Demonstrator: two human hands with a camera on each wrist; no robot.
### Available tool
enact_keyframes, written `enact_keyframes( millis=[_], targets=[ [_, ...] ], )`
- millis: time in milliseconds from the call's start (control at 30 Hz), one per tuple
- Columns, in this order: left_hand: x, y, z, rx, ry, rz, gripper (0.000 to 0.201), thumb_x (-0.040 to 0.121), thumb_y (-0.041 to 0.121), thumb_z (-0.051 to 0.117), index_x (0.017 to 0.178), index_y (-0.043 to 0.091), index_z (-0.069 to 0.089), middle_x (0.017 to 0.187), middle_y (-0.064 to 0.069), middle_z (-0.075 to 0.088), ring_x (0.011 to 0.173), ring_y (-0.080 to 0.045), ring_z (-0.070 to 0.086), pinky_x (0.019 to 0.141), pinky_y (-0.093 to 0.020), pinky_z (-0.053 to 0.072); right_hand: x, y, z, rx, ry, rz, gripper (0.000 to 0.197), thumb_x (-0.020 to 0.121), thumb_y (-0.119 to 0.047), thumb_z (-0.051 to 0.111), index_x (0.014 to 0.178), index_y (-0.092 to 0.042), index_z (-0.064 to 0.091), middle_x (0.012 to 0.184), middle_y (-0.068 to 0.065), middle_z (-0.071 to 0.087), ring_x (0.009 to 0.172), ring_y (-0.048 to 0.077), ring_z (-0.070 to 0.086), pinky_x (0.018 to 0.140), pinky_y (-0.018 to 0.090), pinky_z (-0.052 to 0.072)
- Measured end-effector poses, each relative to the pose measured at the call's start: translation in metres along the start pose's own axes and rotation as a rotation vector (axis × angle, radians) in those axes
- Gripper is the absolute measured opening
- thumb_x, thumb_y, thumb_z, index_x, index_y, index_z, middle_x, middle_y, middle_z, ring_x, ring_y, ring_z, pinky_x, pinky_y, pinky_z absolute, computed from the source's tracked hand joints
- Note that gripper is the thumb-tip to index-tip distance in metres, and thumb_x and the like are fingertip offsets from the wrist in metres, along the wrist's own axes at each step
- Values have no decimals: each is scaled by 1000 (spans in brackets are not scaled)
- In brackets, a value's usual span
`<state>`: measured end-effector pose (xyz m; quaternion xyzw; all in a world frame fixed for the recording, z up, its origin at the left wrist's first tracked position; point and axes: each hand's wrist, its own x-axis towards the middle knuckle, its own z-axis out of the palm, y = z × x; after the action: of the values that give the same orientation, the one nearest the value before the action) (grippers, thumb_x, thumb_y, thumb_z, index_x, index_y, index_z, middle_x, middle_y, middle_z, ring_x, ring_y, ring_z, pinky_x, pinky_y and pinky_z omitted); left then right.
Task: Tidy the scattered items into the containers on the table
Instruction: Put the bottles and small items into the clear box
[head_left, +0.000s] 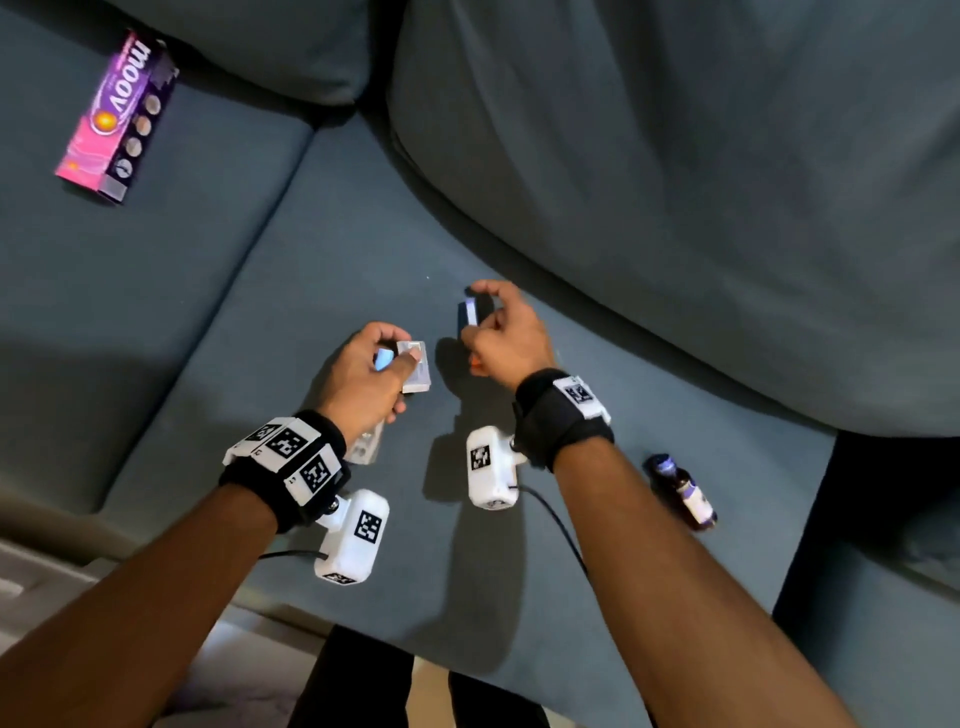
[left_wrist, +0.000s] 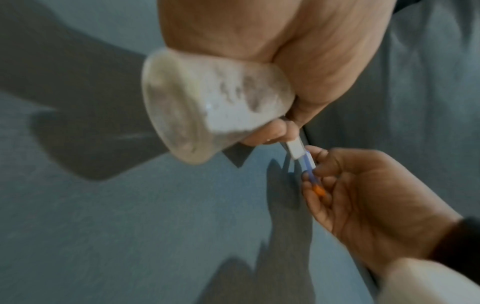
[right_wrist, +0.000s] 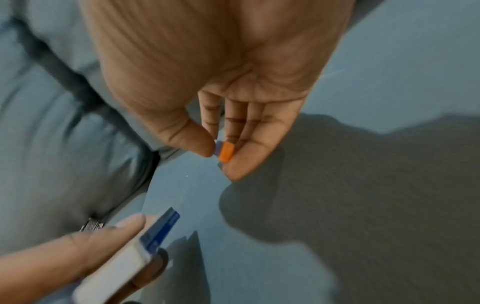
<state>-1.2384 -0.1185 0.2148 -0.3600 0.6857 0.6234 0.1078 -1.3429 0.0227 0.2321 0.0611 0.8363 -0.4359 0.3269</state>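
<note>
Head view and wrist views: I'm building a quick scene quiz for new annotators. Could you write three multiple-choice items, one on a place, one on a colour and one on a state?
1. Where is the moov box?
A. On the sofa cushion, far left
B. In the right hand
C. Against the bottle

2. What colour is the near end of the small piece pinched by the right hand?
A. Green
B. Orange
C. White

3. How is the small brown bottle?
A. Standing upright
B. Held in a grip
C. Lying on its side

Key: A, the box lies alone, well away from the left hand, which holds a white-and-blue box; B, the right wrist view shows an orange tip; C, it lies flat on the cushion beside the right forearm.
</note>
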Motion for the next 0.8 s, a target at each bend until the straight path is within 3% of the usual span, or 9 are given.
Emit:
enact_keyframes(
  millis=[67, 133, 233, 333, 400, 500, 567, 633, 800],
  targets=[
    [-3, -1, 7, 22, -24, 5, 12, 91, 25, 60, 85, 35, 56, 76, -3, 64, 45, -20, 54, 45, -27, 43, -28, 20, -8, 234, -25, 90, 42, 80, 5, 51, 105, -28, 61, 70, 3, 49, 50, 19, 53, 53, 32, 56],
    [-8, -3, 16, 56, -65, 11, 10, 91, 26, 61, 87, 35, 57, 75, -2, 65, 45, -21, 56, 45, -28, 44, -59, 47, -24, 388, -31, 152, 42, 81, 12, 43, 98, -23, 59, 71, 5, 49, 46, 18, 50, 49, 30, 51],
    [-19, -7, 33, 122, -119, 19, 7, 89, 29, 58, 87, 36, 57, 68, 1, 65, 46, -19, 56, 47, -30, 46, -102, 91, -55, 554, 51, 161, 33, 69, 3, 45, 91, -21, 52, 65, 3, 52, 43, 16, 43, 46, 22, 37],
    [-31, -11, 55, 161, -158, 11, 10, 90, 27, 56, 88, 37, 57, 67, 1, 63, 48, -18, 55, 48, -30, 47, -131, 131, -96, 543, 205, 151, 36, 61, -4, 44, 93, -20, 52, 63, 2, 49, 44, 13, 38, 43, 19, 32],
    [-40, -12, 66, 177, -174, 8, 12, 91, 25, 56, 89, 37, 57, 71, 0, 63, 49, -17, 55, 47, -29, 47, -143, 151, -123, 392, 322, 88, 29, 66, -7, 46, 90, -21, 53, 67, 0, 49, 52, 11, 41, 51, 24, 35],
    [-56, -10, 90, 198, -198, 14, 10, 94, 23, 56, 93, 33, 57, 73, -1, 61, 52, -17, 54, 46, -28, 46, -149, 174, -166, -98, 444, 38, 20, 76, -26, 56, 95, -27, 55, 80, -8, 59, 70, 14, 53, 69, 33, 43],
    [-67, -10, 101, 199, -198, 18, 8, 95, 20, 56, 96, 28, 57, 72, 0, 60, 51, -17, 53, 45, -27, 45, -146, 182, -186, -377, 395, 52, 32, 81, -35, 66, 110, -31, 55, 96, -6, 60, 82, 14, 56, 78, 33, 46],
    [-79, -10, 114, 198, -192, 35, 6, 94, 18, 57, 98, 23, 58, 72, 0, 59, 48, -14, 52, 43, -26, 44, -141, 187, -197, -497, 304, 60, 44, 81, -45, 70, 122, -35, 55, 108, -5, 59, 96, 11, 57, 87, 33, 47],
    [-114, -25, 132, 123, -95, 50, 7, 93, 16, 62, 98, 17, 59, 71, 2, 57, 38, -5, 49, 43, -24, 42, -134, 194, -176, -671, 79, -15, 46, 78, -55, 68, 118, -35, 61, 115, -2, 68, 109, 25, 61, 84, 31, 47]
  ],
)
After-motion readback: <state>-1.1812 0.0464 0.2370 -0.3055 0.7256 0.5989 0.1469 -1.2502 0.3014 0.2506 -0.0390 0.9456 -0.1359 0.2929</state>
